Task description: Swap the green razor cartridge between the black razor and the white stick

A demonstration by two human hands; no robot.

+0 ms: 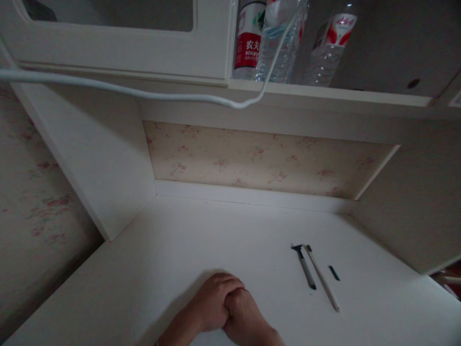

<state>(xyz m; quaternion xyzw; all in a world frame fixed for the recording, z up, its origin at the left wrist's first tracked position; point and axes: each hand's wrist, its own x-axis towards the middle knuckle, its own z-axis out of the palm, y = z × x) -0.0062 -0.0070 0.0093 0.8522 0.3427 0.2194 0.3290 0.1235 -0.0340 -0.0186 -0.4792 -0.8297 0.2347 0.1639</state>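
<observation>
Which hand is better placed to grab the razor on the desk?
Right, probably. The right hand lies nearer the razor, which lies off to its right beside a pen. The left hand is farther and overlaps the right.

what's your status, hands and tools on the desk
Left hand clasped over right hand, both empty. Dark tool, white pen, black cap lie untouched to the right. Nothing between.

Single head view: we look forward and down, close over the desk point(173, 250), toward the back wall point(259, 158); left hand point(212, 300) and right hand point(247, 319) at bottom edge.
</observation>
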